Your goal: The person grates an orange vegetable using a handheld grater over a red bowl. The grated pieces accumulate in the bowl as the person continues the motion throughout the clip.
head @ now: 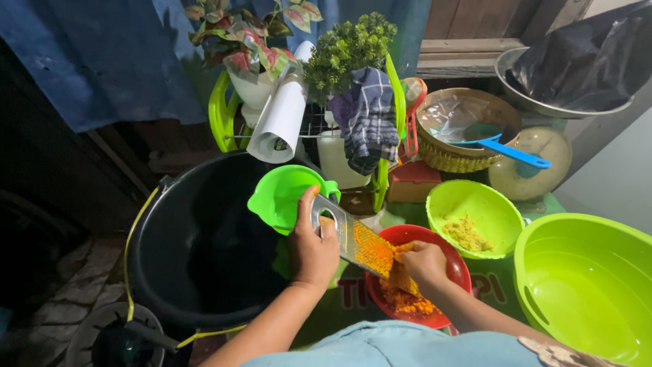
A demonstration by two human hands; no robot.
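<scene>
Metal grater (358, 243) slants over a red bowl (456, 268) of orange shreds, its top gripped by the left hand (312, 248), while the right hand (422, 264) pinches an orange piece against it.

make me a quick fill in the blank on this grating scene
1. The left hand holds the metal grater by its ____.
2. The right hand rubs an orange piece on the grater over a ____ bowl.
3. The shreds in the bowl are ____ in colour.
4. Left of the hands stands a large ____ bucket.

Missing words: handle; red; orange; black
</scene>
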